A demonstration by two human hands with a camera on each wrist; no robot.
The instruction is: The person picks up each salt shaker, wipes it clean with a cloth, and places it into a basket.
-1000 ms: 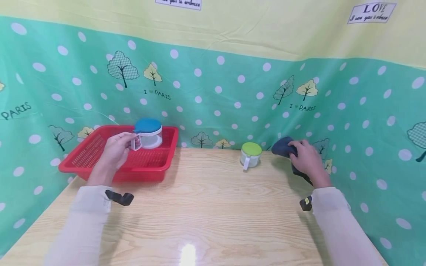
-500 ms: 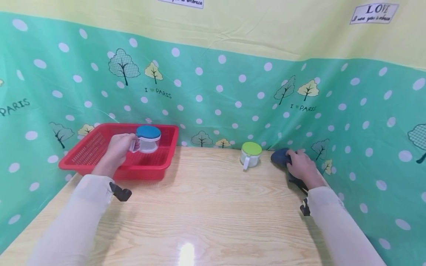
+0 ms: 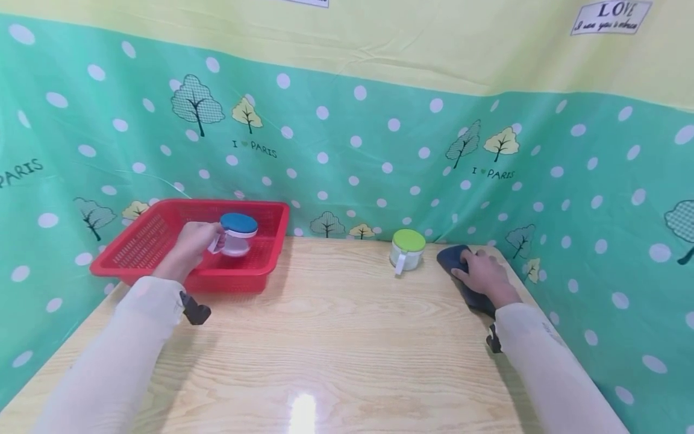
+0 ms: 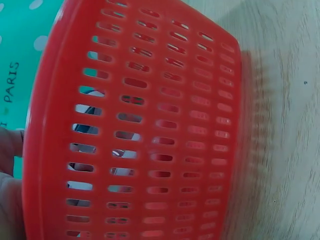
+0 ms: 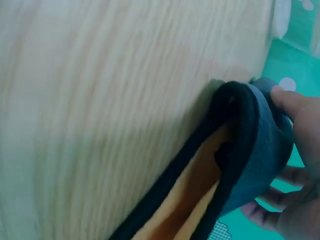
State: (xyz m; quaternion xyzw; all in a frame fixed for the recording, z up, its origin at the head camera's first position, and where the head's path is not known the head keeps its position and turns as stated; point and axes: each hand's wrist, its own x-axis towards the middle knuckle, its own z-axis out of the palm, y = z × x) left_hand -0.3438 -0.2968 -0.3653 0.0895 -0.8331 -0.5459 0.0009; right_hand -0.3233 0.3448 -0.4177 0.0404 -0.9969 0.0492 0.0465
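My left hand (image 3: 197,242) grips the white handle of a clear seasoning jar with a blue lid (image 3: 238,223). The jar is within the red basket (image 3: 217,282); whether it touches the bottom I cannot tell. In the left wrist view the slotted basket wall (image 4: 150,120) hides most of the jar, and only part of the hand (image 4: 10,185) shows. At the far right, my right hand (image 3: 485,274) holds a dark blue cloth shoe (image 3: 452,258) low at the table. Thumb and fingers pinch one end of the shoe (image 5: 265,145), whose tan lining shows.
A smaller jar with a green lid (image 3: 408,242) stands at the back of the wooden table (image 3: 347,337), left of the shoe. A green and yellow printed curtain (image 3: 358,150) borders the back and sides.
The left hand has lowered the blue-lidded jar further into the basket. The right hand has brought the shoe down towards the table. The green-lidded jar stays put.
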